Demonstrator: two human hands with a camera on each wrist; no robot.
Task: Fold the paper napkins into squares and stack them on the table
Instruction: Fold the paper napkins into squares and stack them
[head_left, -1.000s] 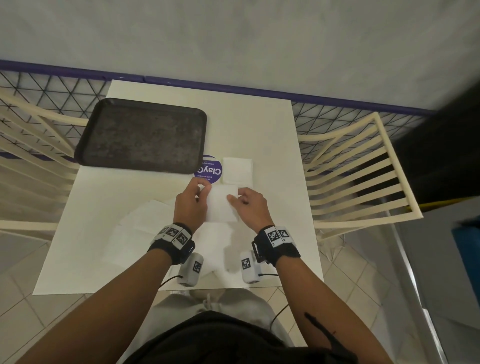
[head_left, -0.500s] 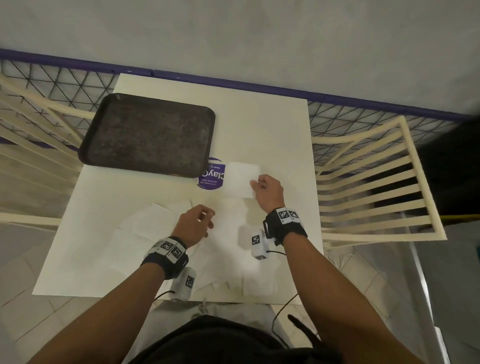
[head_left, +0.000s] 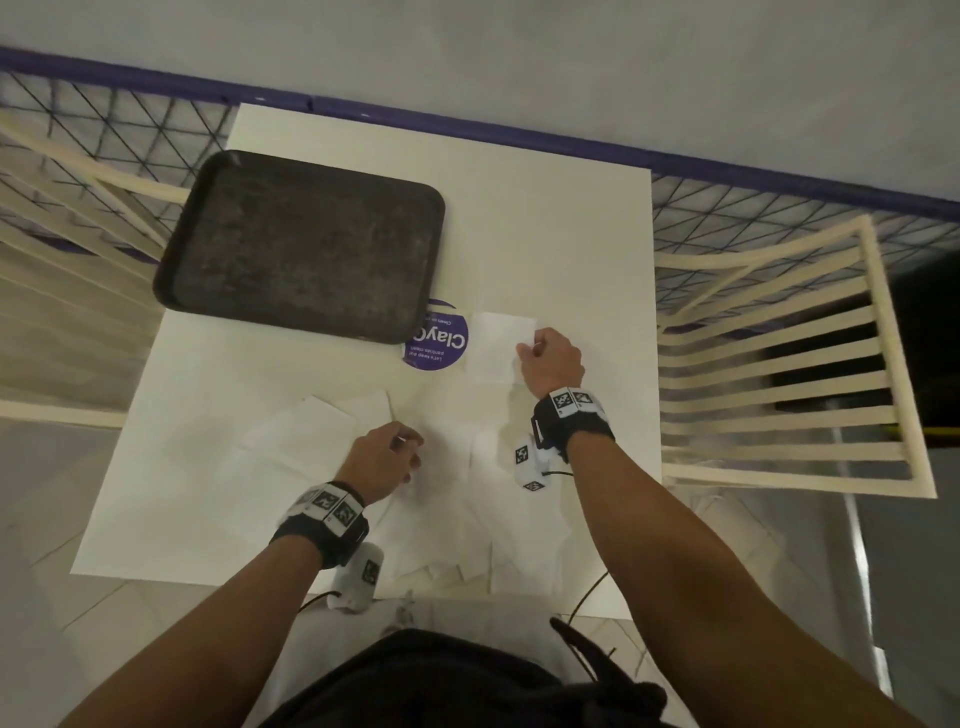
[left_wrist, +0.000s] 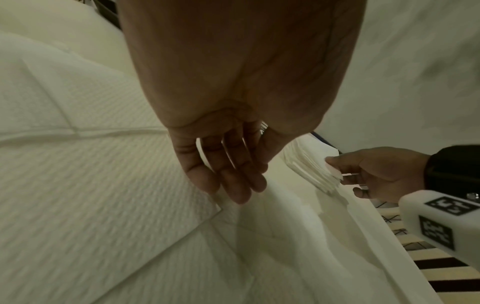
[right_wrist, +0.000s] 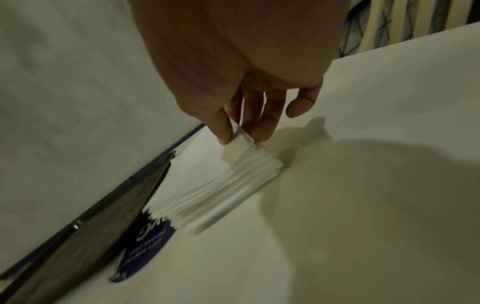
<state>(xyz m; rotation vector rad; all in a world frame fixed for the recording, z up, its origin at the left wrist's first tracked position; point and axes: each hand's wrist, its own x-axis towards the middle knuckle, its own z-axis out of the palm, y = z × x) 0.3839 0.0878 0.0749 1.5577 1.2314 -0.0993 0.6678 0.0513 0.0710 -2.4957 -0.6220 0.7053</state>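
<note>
A stack of folded white napkins (head_left: 496, 345) lies on the white table (head_left: 561, 218), just right of the tray. My right hand (head_left: 524, 353) pinches the near right corner of the top folded napkin (right_wrist: 233, 148) between thumb and fingers (right_wrist: 262, 127), and the napkin lies on the stack (right_wrist: 221, 185). Several unfolded napkins (head_left: 311, 436) are spread over the near half of the table. My left hand (head_left: 410, 452) hovers low over them with relaxed, nearly straight fingers (left_wrist: 233, 189); its fingertips reach the edge of an unfolded napkin (left_wrist: 109, 185) without gripping it.
A dark empty tray (head_left: 301, 244) sits at the far left of the table, partly over a round purple sticker (head_left: 439, 343). Cream slatted chairs stand to the right (head_left: 779, 374) and left (head_left: 57, 249). A mesh railing with a purple rail (head_left: 779, 171) runs behind the table.
My right hand carried the folded napkin from the middle of the table onto the stack by the sticker. My left hand let go of it and drew back over the loose napkins.
</note>
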